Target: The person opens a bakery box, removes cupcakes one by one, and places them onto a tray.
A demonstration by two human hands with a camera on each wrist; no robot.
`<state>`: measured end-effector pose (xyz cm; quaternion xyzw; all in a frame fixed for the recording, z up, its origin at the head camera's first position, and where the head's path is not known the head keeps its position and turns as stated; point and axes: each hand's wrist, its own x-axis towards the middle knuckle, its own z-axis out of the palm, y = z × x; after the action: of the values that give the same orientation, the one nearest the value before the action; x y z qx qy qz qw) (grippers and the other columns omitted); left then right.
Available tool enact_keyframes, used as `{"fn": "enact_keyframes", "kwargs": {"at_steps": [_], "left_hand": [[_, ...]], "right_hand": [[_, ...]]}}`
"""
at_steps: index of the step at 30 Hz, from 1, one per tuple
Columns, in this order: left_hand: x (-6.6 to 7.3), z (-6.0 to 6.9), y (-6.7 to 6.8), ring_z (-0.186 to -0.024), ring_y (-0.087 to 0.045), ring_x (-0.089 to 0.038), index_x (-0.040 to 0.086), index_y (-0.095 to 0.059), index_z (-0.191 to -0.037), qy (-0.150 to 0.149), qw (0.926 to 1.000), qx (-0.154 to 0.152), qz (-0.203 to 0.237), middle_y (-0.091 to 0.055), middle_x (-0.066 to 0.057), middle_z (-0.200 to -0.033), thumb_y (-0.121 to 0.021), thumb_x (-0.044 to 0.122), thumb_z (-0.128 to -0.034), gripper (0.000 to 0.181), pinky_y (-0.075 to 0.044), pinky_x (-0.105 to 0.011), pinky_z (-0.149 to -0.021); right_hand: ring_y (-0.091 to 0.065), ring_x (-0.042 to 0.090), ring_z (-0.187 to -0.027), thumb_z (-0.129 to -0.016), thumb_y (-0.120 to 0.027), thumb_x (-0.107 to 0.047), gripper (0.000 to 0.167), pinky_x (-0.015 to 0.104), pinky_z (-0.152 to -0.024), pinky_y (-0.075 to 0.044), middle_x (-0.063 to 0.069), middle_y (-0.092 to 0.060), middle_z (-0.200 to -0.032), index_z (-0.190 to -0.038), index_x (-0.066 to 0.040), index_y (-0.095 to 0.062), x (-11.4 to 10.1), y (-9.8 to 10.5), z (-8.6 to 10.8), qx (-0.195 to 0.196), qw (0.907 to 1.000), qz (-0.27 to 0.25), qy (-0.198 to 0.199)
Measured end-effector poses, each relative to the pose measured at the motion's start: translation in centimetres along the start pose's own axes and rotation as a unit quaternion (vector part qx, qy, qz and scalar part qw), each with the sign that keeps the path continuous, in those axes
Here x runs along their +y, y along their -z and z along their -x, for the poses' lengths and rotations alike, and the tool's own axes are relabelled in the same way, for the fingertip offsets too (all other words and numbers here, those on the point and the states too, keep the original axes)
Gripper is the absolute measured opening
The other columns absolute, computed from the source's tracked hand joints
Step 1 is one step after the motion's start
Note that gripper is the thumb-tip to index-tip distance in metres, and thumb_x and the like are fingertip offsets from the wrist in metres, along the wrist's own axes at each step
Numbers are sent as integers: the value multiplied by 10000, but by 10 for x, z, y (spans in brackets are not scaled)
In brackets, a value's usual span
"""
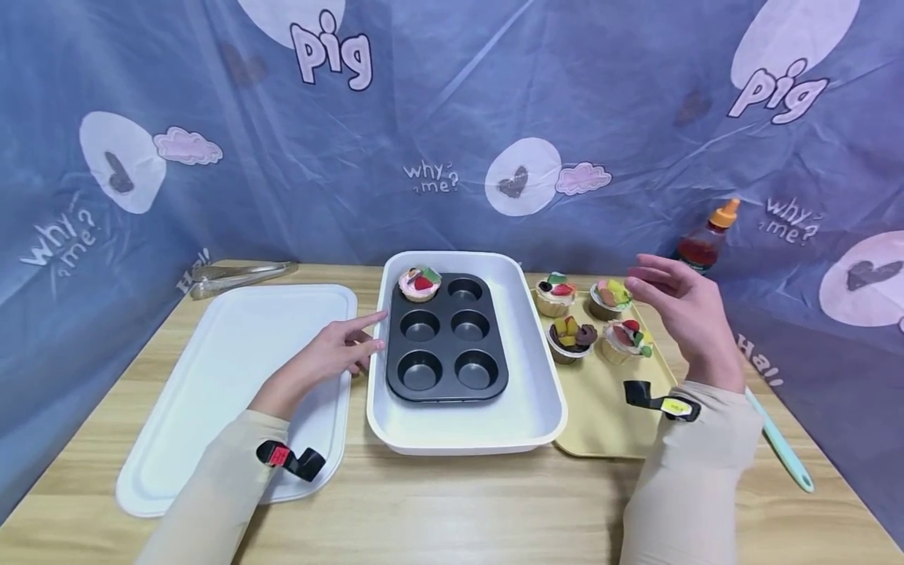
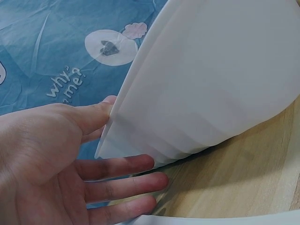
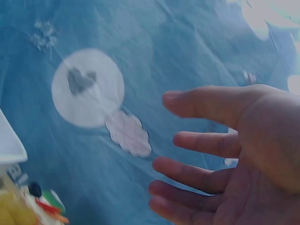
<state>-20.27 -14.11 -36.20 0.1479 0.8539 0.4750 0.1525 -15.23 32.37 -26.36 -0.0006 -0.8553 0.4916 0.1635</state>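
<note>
My left hand [image 1: 332,351] is at the left side of a white rectangular basin [image 1: 466,430], fingers mostly straight; fingertips touch its rim in the left wrist view. Inside the basin lies a dark muffin tin [image 1: 446,337]. One cupcake [image 1: 420,284] with pink cream and fruit fills its far-left cup; the other cups hold nothing. My right hand [image 1: 681,306] is raised beside the cupcakes on a yellow tray [image 1: 600,424], its fingers spread and holding nothing. Nearest to it is a cupcake with yellow topping [image 1: 610,297]. Beside that are a strawberry-topped cupcake [image 1: 555,294], a chocolate cupcake [image 1: 570,339] and a cream cupcake [image 1: 625,341].
A white tray [image 1: 212,377] lies on the left of the wooden table [image 1: 438,510], with metal tongs [image 1: 240,278] behind it. An orange-capped sauce bottle [image 1: 708,235] stands at the back right, partly behind my right hand. A mint-green handle [image 1: 784,447] lies at far right.
</note>
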Motion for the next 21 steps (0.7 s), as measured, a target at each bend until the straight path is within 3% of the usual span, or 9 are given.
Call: {"fn": "enact_keyframes", "kwargs": {"at_steps": [8, 14, 17, 21], "left_hand": [[1, 0, 0, -753, -667, -196, 130, -395, -1559, 7, 10000, -20, 52, -674, -228, -1122, -623, 220, -1017, 595, -574, -321, -672], [1, 0, 0, -737, -663, -180, 126, -395, -1558, -7, 10000, -12, 23, -680, -227, -1120, -622, 210, -1017, 593, -570, -313, -666], [1, 1, 0, -740, -664, -175, 134, -395, -1559, 34, 10000, -3, 4, -678, -225, -1128, -622, 211, -1017, 592, -571, -315, -670], [0, 1, 0, -743, -672, -188, 132, -402, -1555, 2, 10000, 19, 9, -679, -227, -1126, -623, 207, -1016, 588, -577, -332, -674]], "right_hand": [[-620, -103, -975, -969, -695, -256, 557, 54, -836, -475, -233, -631, -1081, -1468, -91, -510, -33, -29, 0, -245, 9994, -69, 231], [-615, 30, -1108, -974, -689, -271, 631, 84, -873, -461, 120, -625, -1340, -1526, -113, -428, -52, -60, -3, -676, 9972, -102, 316], [-596, 204, -1239, -969, -693, -294, 675, 175, -918, -494, 210, -556, -1434, -1551, -137, -390, -59, -77, -8, -957, 9951, -135, 214], [-531, 327, -1349, -951, -714, -314, 698, 405, -1063, -490, 197, -539, -1461, -1548, -151, -390, -67, -100, -17, -1178, 9929, -95, 149]]}}
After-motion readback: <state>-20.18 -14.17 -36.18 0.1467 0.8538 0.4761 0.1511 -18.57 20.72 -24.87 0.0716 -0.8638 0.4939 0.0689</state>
